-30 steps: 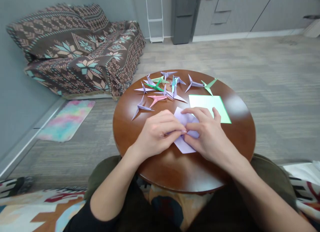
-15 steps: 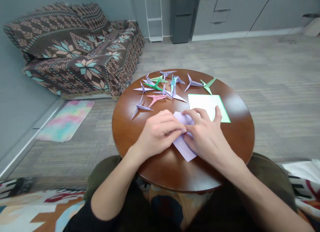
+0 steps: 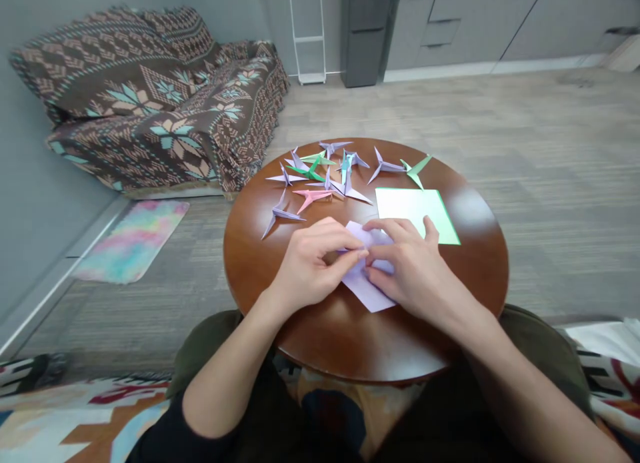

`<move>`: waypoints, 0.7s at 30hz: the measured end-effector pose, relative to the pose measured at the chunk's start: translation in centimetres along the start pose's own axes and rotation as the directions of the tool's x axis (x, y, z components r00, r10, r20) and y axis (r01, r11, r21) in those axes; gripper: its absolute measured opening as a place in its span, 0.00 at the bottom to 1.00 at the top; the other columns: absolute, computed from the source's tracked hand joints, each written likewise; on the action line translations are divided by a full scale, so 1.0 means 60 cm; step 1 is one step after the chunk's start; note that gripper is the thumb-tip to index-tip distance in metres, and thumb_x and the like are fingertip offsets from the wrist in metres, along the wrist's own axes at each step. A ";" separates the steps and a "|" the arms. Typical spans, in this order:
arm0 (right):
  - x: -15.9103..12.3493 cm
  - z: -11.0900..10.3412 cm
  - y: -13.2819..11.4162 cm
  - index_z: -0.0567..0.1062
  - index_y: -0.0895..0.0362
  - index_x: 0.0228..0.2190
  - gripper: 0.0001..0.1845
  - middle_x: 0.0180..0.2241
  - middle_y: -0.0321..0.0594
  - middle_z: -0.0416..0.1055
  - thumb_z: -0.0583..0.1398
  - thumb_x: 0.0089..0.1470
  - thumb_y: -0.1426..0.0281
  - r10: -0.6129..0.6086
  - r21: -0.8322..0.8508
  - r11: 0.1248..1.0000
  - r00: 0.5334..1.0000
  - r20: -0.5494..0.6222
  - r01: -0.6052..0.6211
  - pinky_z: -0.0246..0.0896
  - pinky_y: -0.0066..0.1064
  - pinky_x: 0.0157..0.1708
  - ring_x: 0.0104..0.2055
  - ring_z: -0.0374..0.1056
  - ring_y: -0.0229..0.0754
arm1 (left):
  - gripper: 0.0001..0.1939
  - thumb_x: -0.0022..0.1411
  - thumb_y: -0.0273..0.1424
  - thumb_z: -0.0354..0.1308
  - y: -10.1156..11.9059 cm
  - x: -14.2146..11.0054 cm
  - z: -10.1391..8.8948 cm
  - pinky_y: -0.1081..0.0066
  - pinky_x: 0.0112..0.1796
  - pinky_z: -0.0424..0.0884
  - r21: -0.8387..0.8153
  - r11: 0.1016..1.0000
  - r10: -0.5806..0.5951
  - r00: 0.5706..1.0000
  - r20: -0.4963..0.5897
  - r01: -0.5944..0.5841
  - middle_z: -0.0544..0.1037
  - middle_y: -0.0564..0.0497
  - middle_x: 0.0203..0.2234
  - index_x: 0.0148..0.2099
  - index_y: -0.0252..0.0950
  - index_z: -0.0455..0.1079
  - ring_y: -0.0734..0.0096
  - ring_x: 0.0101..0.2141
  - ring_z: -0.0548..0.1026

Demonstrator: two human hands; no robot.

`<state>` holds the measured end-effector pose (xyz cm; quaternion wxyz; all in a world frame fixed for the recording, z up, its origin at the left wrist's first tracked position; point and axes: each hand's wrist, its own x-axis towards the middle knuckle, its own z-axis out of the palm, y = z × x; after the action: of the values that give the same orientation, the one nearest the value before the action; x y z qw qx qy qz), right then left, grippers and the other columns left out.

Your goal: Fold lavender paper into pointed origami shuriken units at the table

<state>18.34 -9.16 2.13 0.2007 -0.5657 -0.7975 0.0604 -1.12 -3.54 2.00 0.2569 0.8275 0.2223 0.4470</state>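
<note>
A partly folded sheet of purple paper (image 3: 369, 295) lies on the round brown table near its front, under both hands. My left hand (image 3: 317, 260) pinches the paper's middle between thumb and forefinger. From the other side, my right hand (image 3: 407, 260) presses on the sheet, its thumb and forefinger close to the left fingertips and its little finger raised. The fingers cover the middle of the sheet, so the exact fold there is hidden. Just beyond the right hand rests a stack of square paper (image 3: 417, 206), pale on top with a green edge.
Several folded paper figures stand at the back of the table (image 3: 260, 276), among them a pink one (image 3: 313, 198), a dark green one (image 3: 313, 170) and a purple one (image 3: 280, 214) at the left. A covered sofa (image 3: 175, 110) and a pastel mat (image 3: 133, 242) are at the left.
Both hands and the purple paper have shifted slightly up and to the left. The thumb and forefinger of the left hand have moved a little. The paper figures have not moved.
</note>
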 end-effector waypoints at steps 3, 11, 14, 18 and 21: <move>0.002 -0.005 0.006 0.84 0.50 0.32 0.09 0.60 0.45 0.73 0.63 0.59 0.72 0.015 0.147 0.989 1.000 0.005 -0.016 0.41 0.80 0.63 0.64 0.66 0.61 | 0.06 0.66 0.25 0.64 0.002 0.000 0.000 0.67 0.37 0.74 0.010 0.999 -0.048 0.999 -0.016 0.048 0.84 0.50 0.30 0.35 0.37 0.80 0.67 0.33 0.78; 0.005 -0.010 0.007 0.82 0.50 0.30 0.09 0.58 0.45 0.75 0.63 0.59 0.72 0.047 0.187 0.982 0.997 -0.054 -0.036 0.42 0.76 0.65 0.63 0.68 0.61 | 0.03 0.64 0.25 0.64 0.004 0.000 0.001 0.72 0.33 0.67 0.160 0.982 -0.114 0.989 0.093 0.098 0.76 0.54 0.27 0.36 0.35 0.77 0.72 0.29 0.73; 0.003 -0.012 0.005 0.82 0.51 0.30 0.09 0.58 0.45 0.75 0.62 0.60 0.73 0.025 0.177 0.984 0.995 -0.096 -0.008 0.42 0.75 0.65 0.62 0.69 0.60 | 0.04 0.63 0.23 0.62 0.005 -0.002 0.002 0.71 0.34 0.68 0.189 0.979 -0.105 0.987 0.122 0.081 0.77 0.53 0.28 0.37 0.35 0.76 0.72 0.29 0.73; 0.000 -0.010 -0.001 0.80 0.53 0.29 0.11 0.57 0.46 0.76 0.61 0.61 0.74 -0.034 0.074 0.996 0.991 -0.131 0.044 0.36 0.77 0.66 0.62 0.68 0.60 | 0.04 0.63 0.22 0.60 0.004 -0.005 0.004 0.70 0.36 0.70 0.221 0.975 -0.064 0.984 0.167 0.026 0.79 0.51 0.31 0.37 0.34 0.75 0.69 0.33 0.75; -0.003 -0.009 -0.009 0.80 0.54 0.29 0.11 0.58 0.47 0.76 0.60 0.62 0.74 -0.078 0.010 0.997 0.986 -0.150 0.080 0.34 0.76 0.67 0.62 0.67 0.59 | 0.05 0.61 0.21 0.60 0.004 -0.006 0.004 0.70 0.35 0.69 0.221 0.975 -0.050 0.980 0.190 0.007 0.78 0.51 0.30 0.35 0.35 0.74 0.69 0.32 0.74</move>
<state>18.15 -9.58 2.76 0.2666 -0.5350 -0.8015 0.0160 -1.07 -4.00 1.84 0.1909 0.8872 0.2561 0.3328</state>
